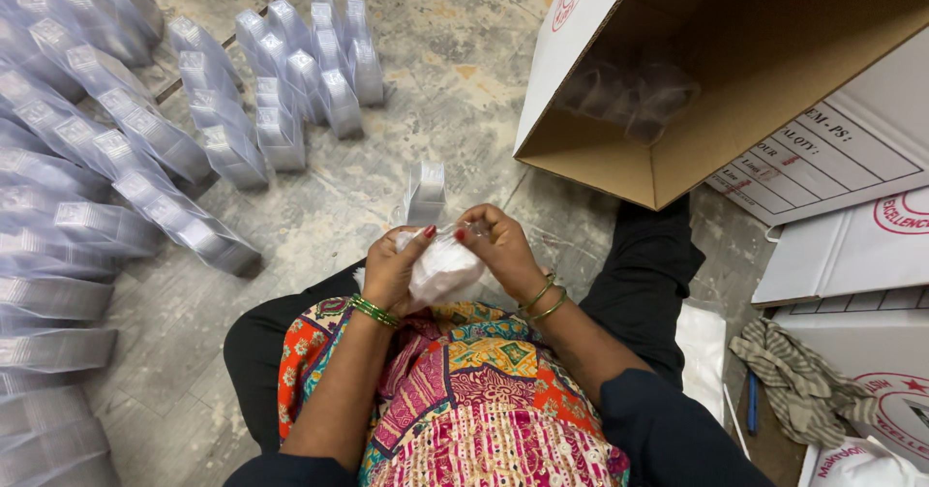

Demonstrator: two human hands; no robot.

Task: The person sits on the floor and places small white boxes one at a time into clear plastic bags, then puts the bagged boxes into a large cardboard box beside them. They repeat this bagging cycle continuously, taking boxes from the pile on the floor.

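Note:
I hold a small clear plastic bag of white pieces [443, 272] in front of my lap with both hands. My left hand [395, 270] grips its left side and top edge. My right hand [500, 245] pinches the bag's top right corner. One filled clear packet [426, 193] stands upright on the floor just beyond my hands. My legs are crossed on the concrete floor [455, 90].
Several rows of filled clear packets [281, 71] stand on the floor ahead, with more stacked along the left [68, 187]. An open cardboard box [677, 71] lies on its side at the right, clear bags inside. White flattened cartons [852, 245] and a striped cloth [798, 376] lie at the right.

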